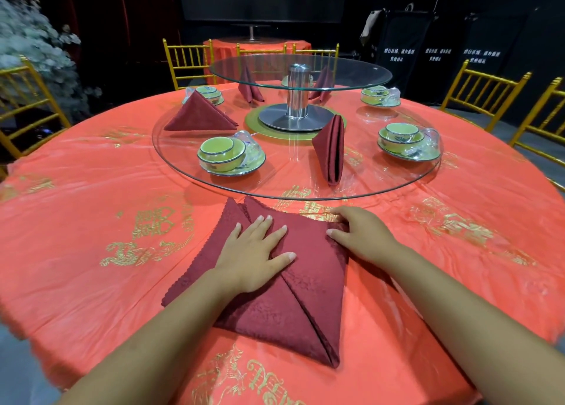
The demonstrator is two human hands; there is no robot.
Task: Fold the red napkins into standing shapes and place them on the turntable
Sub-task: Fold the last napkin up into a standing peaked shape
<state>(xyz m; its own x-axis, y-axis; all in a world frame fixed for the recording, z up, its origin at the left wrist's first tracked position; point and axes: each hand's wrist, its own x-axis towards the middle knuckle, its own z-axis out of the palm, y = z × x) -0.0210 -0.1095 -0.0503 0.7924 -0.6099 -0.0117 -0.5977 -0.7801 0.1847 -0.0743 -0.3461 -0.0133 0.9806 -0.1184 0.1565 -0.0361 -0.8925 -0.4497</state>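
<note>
Head-worn camera faces forward and down across the table (76, 175) toward the turntable (284, 175).

Round table draped in orange-red, gold-printed cloth (91, 190); gold-painted slat-back chairs (186, 62) ring its far edge. Behind it, a smaller table in matching cloth (226, 50) stands against dark walls (153, 22). Pale leafy shrub (27, 44) left of it, black white-lettered panels (437, 54) right, grey floor (18, 358) beneath.

Red napkins: 5. Flat on tabletop (91, 221): 1 (293, 307). On turntable (275, 187): 4 (198, 114) (328, 151) (250, 88) (324, 83).
Glass turntable tiers: 2.
Green cup-and-saucer sets: 4 (226, 157) (400, 138) (376, 96) (209, 94).
Gold chairs: 6 (18, 99) (186, 59) (260, 51) (316, 51) (483, 90) (544, 114).
Hands: 2 (253, 252) (357, 233).
</note>
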